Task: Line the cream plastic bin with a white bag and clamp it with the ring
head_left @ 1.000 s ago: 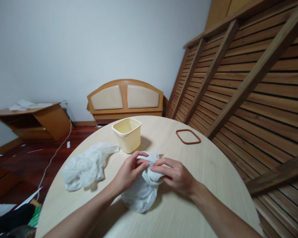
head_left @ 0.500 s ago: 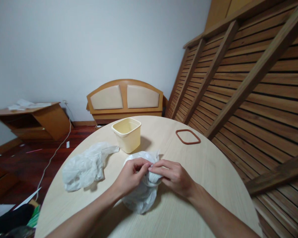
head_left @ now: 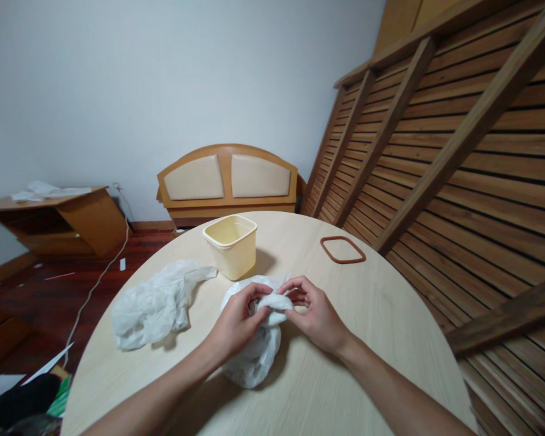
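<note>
A crumpled white plastic bag (head_left: 257,357) lies on the round table (head_left: 372,375) in front of me, with a twisted or rolled part at its top. My left hand (head_left: 238,318) grips that part from the left, its thumb and fingers closed on it. From the right, my right hand (head_left: 315,315) pinches the same part between thumb and fingers. Just behind the bag stands an open pale yellow container (head_left: 234,257). A second crumpled white bag (head_left: 152,309) lies to the left, touched by neither hand.
A reddish-brown rounded square ring (head_left: 343,250) lies at the table's back right. Slatted wooden panels (head_left: 436,175) lean along the right side. Beyond the table is a padded headboard (head_left: 227,178); a low wooden cabinet (head_left: 82,218) stands at the left.
My hands have moved slightly apart, and more of the bag's rolled top shows between them. The fingers of my right hand are now more bent and raised.
</note>
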The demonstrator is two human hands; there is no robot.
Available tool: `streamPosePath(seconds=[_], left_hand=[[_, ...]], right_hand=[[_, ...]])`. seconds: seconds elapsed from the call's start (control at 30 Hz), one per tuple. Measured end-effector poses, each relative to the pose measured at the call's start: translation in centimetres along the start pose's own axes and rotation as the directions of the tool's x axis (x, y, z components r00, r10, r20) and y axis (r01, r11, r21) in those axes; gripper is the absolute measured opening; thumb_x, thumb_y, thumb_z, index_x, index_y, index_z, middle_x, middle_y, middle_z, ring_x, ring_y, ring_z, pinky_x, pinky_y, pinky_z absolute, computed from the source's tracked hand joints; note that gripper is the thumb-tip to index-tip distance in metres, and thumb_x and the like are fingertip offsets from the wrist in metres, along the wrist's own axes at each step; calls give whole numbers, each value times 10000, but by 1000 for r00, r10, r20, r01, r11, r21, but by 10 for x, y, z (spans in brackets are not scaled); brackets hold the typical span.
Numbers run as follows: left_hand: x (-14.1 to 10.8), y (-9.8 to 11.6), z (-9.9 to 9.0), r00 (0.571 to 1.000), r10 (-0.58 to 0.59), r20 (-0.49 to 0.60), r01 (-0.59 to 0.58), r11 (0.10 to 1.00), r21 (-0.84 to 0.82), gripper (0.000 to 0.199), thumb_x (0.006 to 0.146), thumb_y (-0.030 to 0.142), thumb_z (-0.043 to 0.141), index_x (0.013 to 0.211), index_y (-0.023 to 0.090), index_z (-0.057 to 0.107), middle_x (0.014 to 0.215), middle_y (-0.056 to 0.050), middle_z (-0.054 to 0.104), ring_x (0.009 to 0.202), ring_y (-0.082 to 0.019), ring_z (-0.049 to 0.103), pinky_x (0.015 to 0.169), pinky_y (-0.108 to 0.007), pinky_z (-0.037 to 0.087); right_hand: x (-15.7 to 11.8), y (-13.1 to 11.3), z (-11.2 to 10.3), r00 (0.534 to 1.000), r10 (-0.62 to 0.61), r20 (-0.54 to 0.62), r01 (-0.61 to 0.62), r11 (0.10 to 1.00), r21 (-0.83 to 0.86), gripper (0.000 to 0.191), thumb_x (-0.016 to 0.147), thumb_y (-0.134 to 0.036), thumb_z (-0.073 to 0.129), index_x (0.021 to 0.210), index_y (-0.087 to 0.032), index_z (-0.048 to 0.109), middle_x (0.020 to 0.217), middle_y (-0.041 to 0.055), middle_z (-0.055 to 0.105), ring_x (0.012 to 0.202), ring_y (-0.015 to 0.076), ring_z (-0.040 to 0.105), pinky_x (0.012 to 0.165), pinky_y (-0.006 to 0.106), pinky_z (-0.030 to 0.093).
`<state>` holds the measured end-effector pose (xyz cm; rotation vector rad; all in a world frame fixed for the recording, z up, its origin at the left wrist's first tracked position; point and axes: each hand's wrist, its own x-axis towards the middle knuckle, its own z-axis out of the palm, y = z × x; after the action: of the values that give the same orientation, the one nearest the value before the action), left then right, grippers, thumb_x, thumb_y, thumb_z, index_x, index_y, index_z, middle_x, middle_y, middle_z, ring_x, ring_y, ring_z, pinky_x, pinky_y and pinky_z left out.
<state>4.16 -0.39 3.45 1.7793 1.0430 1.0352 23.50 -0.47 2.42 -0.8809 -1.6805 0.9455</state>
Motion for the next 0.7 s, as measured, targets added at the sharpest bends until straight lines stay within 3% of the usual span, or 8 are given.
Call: streamPosePath(seconds=[0.2, 0.33, 0.47, 0.7], left_hand=[[0, -4, 0, 1000, -24, 17, 25, 996, -85, 258, 859, 256, 586, 1105, 179, 576, 1078, -96, 676, 1030, -237, 633, 943, -380, 471], [0, 3, -3, 996, -47, 75, 57, 988, -145, 245, 880, 315, 591, 1084, 184, 560, 1000, -67, 656, 936, -217, 618, 844, -342, 491], [0, 7, -6, 990, -52, 133, 77, 979, -188, 234, 889, 349, 617, 1050, 185, 572, 952, -44, 645, 879, -194, 603, 800, -312, 483], [4, 3, -5, 991, -73, 115, 101, 960, -262, 273, 848, 360, 681, 1028, 172, 596, 928, -43, 670, 859, -185, 609, 794, -305, 470]], right_hand=[[5, 6, 1, 981, 189, 39, -193, 965, 176, 162, 802, -228, 715, 946, -197, 651, 903, 20, 713, 833, 154, 686, 783, 293, 546], [9, 10, -2, 970, 217, 107, -239, 925, 295, 229, 790, -359, 779, 912, -190, 686, 862, 19, 722, 820, 158, 678, 806, 306, 519], [11, 12, -4, 963, 229, 144, -263, 916, 304, 249, 800, -385, 763, 935, -187, 697, 885, 29, 723, 838, 162, 666, 826, 315, 499], [9, 8, -1, 971, 195, -140, -189, 980, 55, 170, 745, -257, 718, 716, -200, 560, 674, -41, 573, 629, 119, 540, 606, 250, 432]])
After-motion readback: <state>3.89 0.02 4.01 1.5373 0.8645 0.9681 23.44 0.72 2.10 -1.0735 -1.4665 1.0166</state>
